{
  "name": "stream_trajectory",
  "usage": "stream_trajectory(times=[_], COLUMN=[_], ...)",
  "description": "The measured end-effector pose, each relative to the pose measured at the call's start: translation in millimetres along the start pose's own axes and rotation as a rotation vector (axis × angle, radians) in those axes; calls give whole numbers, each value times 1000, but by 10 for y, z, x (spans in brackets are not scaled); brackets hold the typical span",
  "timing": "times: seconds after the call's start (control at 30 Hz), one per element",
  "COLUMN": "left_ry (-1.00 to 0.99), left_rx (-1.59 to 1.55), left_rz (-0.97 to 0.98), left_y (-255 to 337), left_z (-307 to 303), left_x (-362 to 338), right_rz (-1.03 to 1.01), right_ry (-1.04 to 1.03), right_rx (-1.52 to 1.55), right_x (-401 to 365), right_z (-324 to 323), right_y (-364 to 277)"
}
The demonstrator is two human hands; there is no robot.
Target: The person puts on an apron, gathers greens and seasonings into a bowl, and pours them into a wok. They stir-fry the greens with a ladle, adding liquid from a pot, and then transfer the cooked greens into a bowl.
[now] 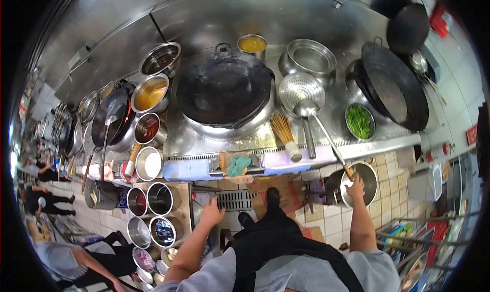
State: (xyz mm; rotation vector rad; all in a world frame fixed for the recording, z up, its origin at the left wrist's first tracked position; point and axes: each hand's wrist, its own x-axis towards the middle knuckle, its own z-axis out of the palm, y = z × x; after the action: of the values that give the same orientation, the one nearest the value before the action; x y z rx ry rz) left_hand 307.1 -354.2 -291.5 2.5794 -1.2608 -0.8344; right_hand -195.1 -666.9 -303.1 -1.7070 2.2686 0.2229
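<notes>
My right hand is closed round the wooden end of a long ladle, above the rim of a steel pot. The ladle's bowl rests on a round perforated strainer on the stove counter. My left hand hangs in front of the counter with its fingers apart, holding nothing. Before it, a green cloth lies at the counter's edge. A large black wok sits on the burner, with a bamboo brush to its right.
Bowls of greens, yellow liquid and red sauce stand on the counter. A second wok leans at the right. Several pots stand at the lower left, near a co-worker's arm. Cardboard lies on the floor.
</notes>
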Motion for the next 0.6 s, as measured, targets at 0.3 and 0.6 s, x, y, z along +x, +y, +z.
stream_trajectory(times=[0.3, 0.6], left_ry=[647, 672], left_rx=[5, -56], left_rz=[547, 524], left_y=[1467, 1641], left_z=[-1611, -1298], left_x=[1416, 1475], right_rz=[-628, -604], right_ry=[-42, -503], right_rx=[362, 1134], right_x=[361, -771], right_z=[-729, -1350], right_y=[-528, -2487])
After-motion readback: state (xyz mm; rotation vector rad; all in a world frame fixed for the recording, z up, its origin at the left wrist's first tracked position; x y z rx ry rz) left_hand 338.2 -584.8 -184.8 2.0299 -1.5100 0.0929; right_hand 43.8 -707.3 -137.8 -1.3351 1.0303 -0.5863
